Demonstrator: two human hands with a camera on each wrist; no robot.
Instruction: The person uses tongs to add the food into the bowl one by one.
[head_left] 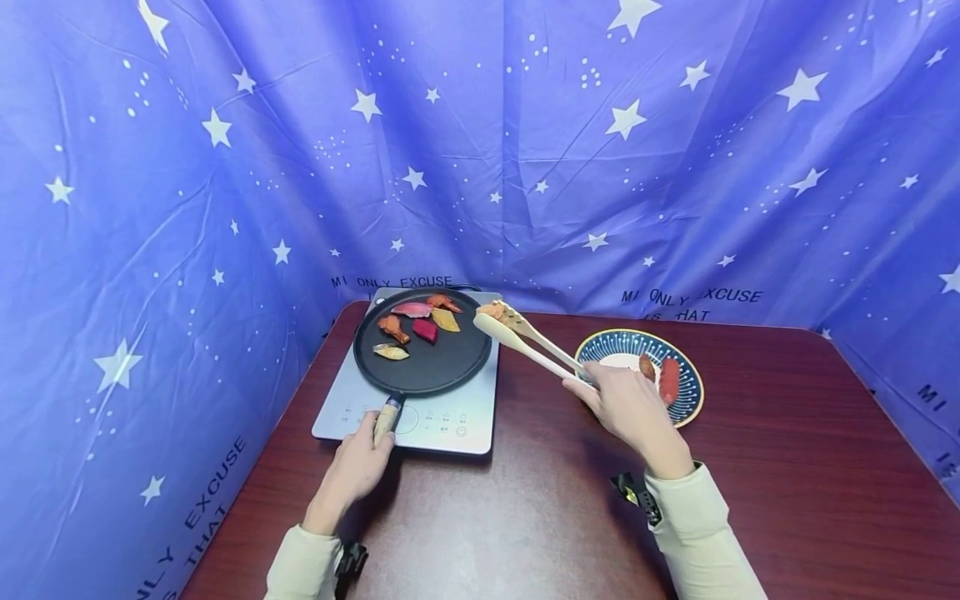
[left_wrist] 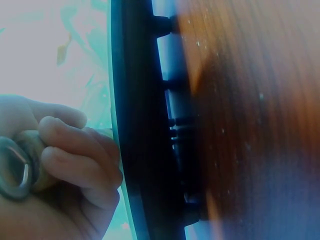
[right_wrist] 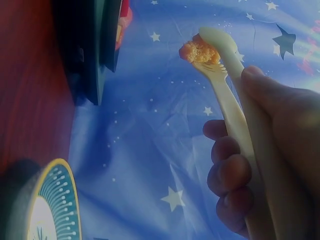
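Observation:
My left hand (head_left: 360, 462) grips the wooden handle (head_left: 385, 419) of a round black flat pan (head_left: 450, 367). In it lie several food pieces, among them a drumstick-like piece (head_left: 393, 328), a pink slice (head_left: 413, 309) and a dark red piece (head_left: 425, 331). My right hand (head_left: 633, 412) holds pale tongs (head_left: 536, 354), fingers wrapped round both arms. Between the tong tips sits an orange-brown, crumbly-looking food piece (right_wrist: 199, 52), beside the pan's right rim in the head view. The left wrist view shows my curled fingers (left_wrist: 75, 150) round the handle's end, which has a metal ring (left_wrist: 15, 172).
The pan rests on a silver induction cooker (head_left: 480, 417) at the table's back left. Under the right forearm's far side, a blue patterned plate (head_left: 615, 337) carries red sausage-like food (head_left: 670, 382) and a brown piece (head_left: 647, 367). A starry blue curtain (head_left: 487, 167) borders the brown table (head_left: 540, 517).

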